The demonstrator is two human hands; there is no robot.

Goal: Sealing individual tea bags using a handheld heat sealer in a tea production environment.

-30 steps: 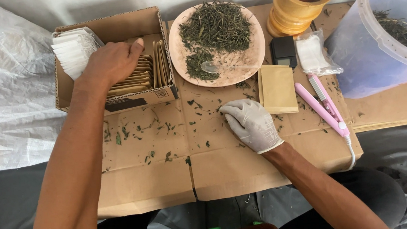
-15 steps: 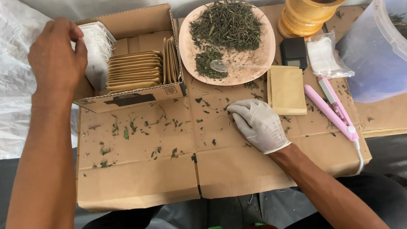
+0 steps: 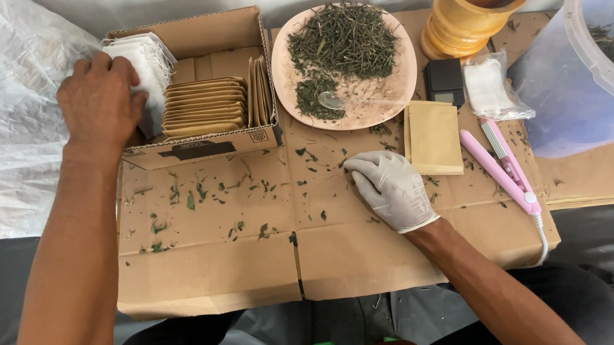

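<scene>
My bare left hand (image 3: 99,102) lies over the stack of white filter bags (image 3: 145,61) at the left end of the open cardboard box (image 3: 201,148). Its fingers curl over the stack and its thumb is against the bags' side. The hand's back hides whether a bag is pinched. Brown paper sachets (image 3: 203,106) stand in rows in the same box. My right hand (image 3: 391,187) wears a white glove and rests palm down on the cardboard sheet (image 3: 212,269), holding nothing, just left of a flat brown sachet (image 3: 432,137).
A pink plate (image 3: 403,90) of dried herbs with a spoon (image 3: 330,101) sits behind my right hand. A small black scale (image 3: 445,80), a bag of white pads (image 3: 491,88), a pink sealing iron (image 3: 503,166), a wooden mortar with pestle (image 3: 467,14) and a plastic bucket (image 3: 594,66) stand at right. Leaf bits litter the cardboard.
My left hand left the brown sachets, went to the white bags at the box's left end, then sank lower onto them. The gloved right hand stayed put.
</scene>
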